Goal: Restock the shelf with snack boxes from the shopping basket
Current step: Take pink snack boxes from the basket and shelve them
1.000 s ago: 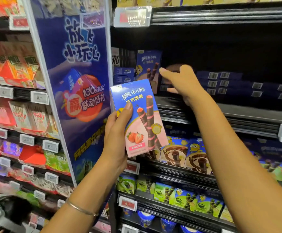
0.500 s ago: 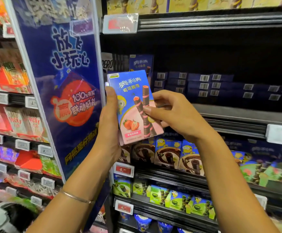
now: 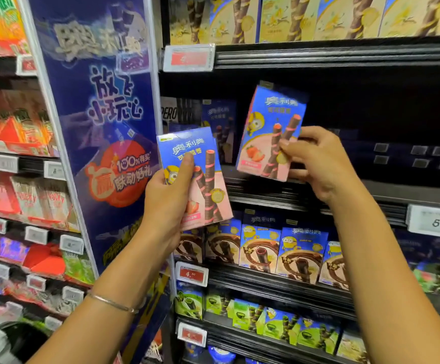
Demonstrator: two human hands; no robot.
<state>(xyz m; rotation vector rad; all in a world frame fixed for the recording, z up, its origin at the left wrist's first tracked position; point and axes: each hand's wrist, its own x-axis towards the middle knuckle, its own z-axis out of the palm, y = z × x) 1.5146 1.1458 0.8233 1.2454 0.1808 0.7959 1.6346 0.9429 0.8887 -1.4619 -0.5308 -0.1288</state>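
My right hand (image 3: 316, 164) pinches the strawberry box (image 3: 268, 132) near its lower right corner, with the thumb on the printed face and the fingers curled behind. The box is upright, leaning slightly, and sits just above the front edge of the middle shelf (image 3: 387, 191), not yet set down. My left hand (image 3: 166, 200) is clamped on a second box (image 3: 203, 177) lower down and to the left, in front of the shelf's left end.

To do this well, I would carry the box in over the front edge and square it up so the face looks outward. It should go down beside the standing box (image 3: 219, 119) at the shelf's left rear. I judge the bare stretch in front of the flat dark boxes (image 3: 410, 156) to be the slot. A corner pinch lets the box swing, so I would seat its base first and release after that.

Half a second ago both hands met on one stack by my left hand. Since then the right has peeled a box off and lifted it up and to the right.
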